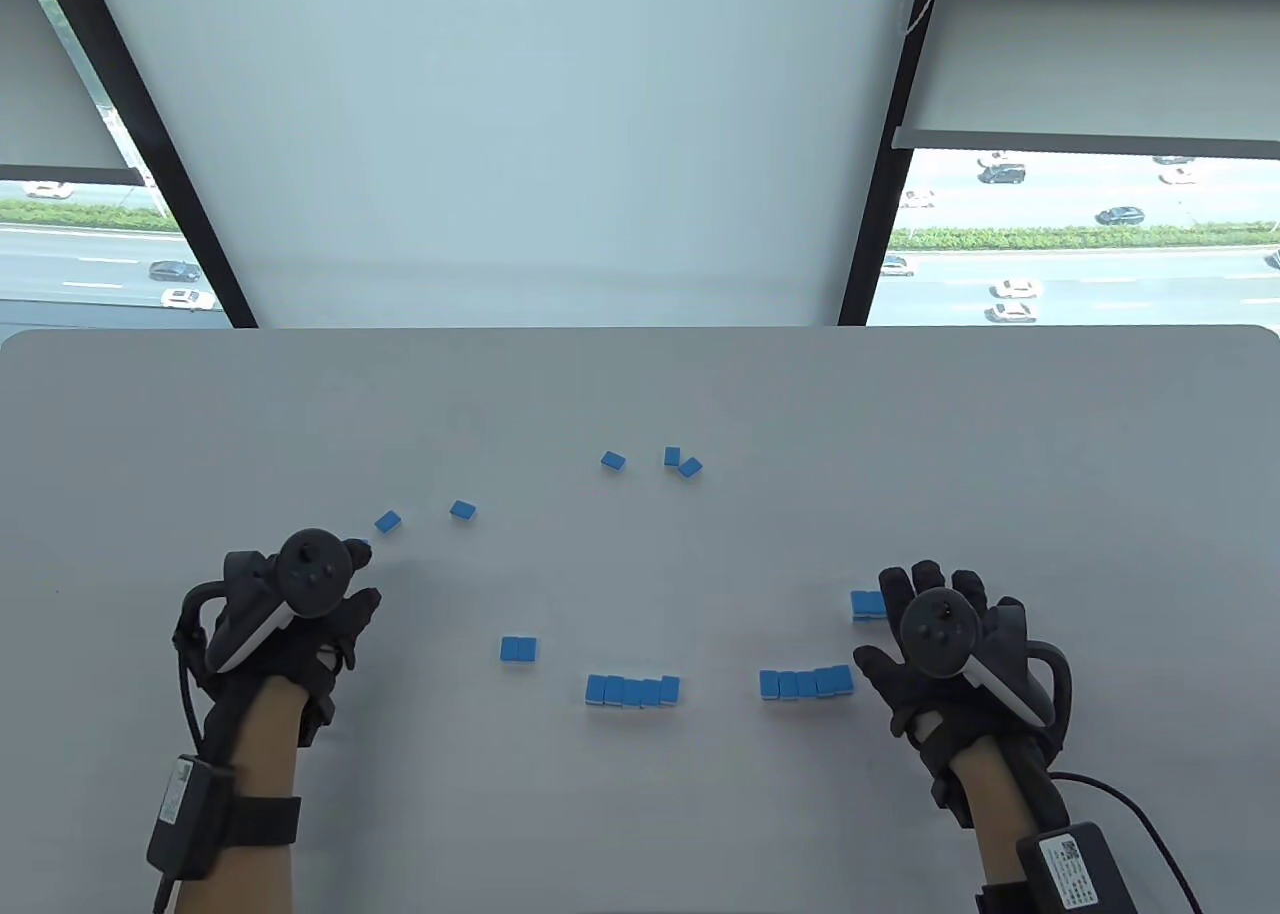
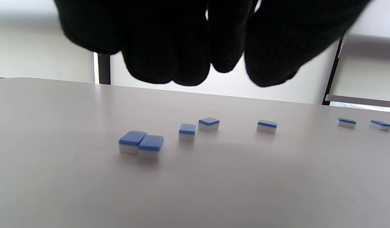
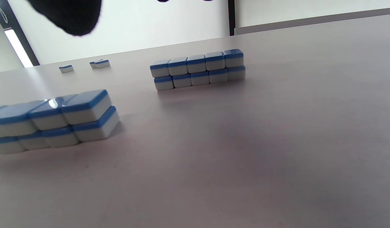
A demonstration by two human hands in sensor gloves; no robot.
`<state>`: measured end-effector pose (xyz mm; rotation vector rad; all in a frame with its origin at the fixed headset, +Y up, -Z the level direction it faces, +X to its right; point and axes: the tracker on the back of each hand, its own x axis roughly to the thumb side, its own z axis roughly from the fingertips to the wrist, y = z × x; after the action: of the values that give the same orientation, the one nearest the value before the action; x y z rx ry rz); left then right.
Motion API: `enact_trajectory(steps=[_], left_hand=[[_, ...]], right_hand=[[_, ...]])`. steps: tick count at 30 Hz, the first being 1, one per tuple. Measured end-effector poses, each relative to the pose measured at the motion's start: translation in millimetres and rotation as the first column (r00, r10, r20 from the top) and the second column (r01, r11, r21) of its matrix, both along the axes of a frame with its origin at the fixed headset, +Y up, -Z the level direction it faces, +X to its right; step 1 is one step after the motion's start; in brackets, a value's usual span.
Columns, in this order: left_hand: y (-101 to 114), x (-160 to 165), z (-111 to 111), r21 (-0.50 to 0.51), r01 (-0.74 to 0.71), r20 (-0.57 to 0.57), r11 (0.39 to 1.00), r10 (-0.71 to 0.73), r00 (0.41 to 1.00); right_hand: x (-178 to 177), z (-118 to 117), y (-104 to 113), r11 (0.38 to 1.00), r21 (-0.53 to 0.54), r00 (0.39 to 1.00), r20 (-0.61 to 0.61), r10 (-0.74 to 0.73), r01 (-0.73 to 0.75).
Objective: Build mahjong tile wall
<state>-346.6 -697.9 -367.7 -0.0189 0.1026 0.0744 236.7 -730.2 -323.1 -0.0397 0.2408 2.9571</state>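
Two short walls of blue-backed mahjong tiles, each two high, stand near the front: the middle wall (image 1: 633, 691) (image 3: 198, 69) and the right wall (image 1: 806, 683) (image 3: 55, 120). A flat pair of tiles (image 1: 518, 649) lies left of them. My right hand (image 1: 905, 624) rests with spread fingers just right of the right wall, beside a small stack (image 1: 868, 604). My left hand (image 1: 360, 579) hovers at the left with loosely curled fingers (image 2: 169, 47), holding nothing. One tile (image 1: 355, 546) peeks out at its fingertips. A tile pair (image 2: 141, 146) lies just ahead of it.
Loose tiles lie scattered farther back: two at the left (image 1: 388, 522) (image 1: 462, 510) and three mid-table (image 1: 613, 461) (image 1: 672, 455) (image 1: 690, 467). The grey table's far edge (image 1: 640, 330) meets a window. Cables trail from both wrists.
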Motion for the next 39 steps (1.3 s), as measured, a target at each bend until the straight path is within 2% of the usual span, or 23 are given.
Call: enact_trajectory(steps=[6, 9, 13, 21, 29, 34, 39], left_hand=[[-34, -26, -18, -0.069, 0.033, -0.095, 0.997, -0.039, 0.995], [-45, -29, -24, -0.117, 0.07, -0.119, 0.991, -0.084, 0.989], [-53, -29, -30, -0.125, 0.098, -0.133, 0.987, -0.115, 0.984], [-53, -22, -33, -0.114, 0.155, -0.115, 0.981, -0.168, 0.979], [-50, -21, -30, -0.127, 0.151, -0.105, 0.98, -0.165, 0.981], [-33, -6, -23, -0.074, 0.119, -0.064, 0.99, -0.123, 0.99], [-18, 23, -14, -0.028, 0.085, 0.038, 0.996, -0.084, 0.996]], right_hand=[[-1, 0, -1, 1.0, -0.006, 1.0, -0.001, 0.008, -0.008], [0, 0, -1, 1.0, -0.006, 1.0, 0.0, 0.01, -0.01], [0, 0, -1, 1.0, -0.006, 1.0, 0.003, 0.01, -0.01], [-1, 0, -2, 1.0, -0.015, 1.0, -0.001, 0.016, -0.016], [-2, 0, -2, 1.0, -0.016, 1.0, -0.003, 0.016, -0.016], [-2, 0, -2, 1.0, -0.012, 1.0, -0.001, 0.013, -0.013], [-1, 0, -2, 1.0, -0.012, 1.0, -0.001, 0.012, -0.012]])
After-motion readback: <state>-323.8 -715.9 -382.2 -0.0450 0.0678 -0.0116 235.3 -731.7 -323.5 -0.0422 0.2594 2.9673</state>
